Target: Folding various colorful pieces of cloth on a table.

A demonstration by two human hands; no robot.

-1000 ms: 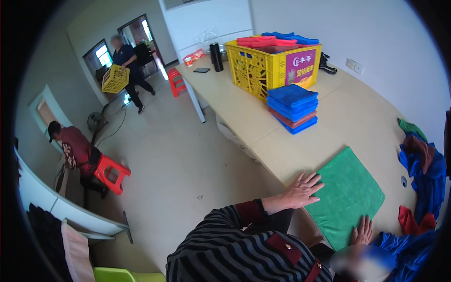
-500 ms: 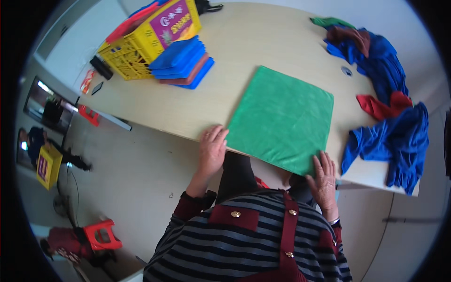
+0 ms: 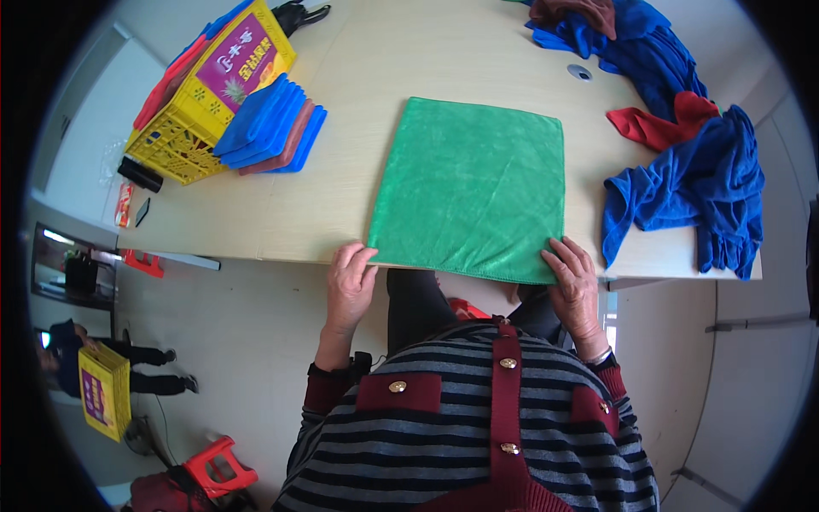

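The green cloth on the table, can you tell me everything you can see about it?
The green cloth is one plain, bright green square of soft, fuzzy-looking fabric with a stitched hem. It lies flat and spread out on the pale wooden table, with its near edge hanging slightly over the table's edge. The left hand pinches its near left corner and the right hand rests on its near right corner. Nothing else touches it; the blue and red cloths lie apart from it.
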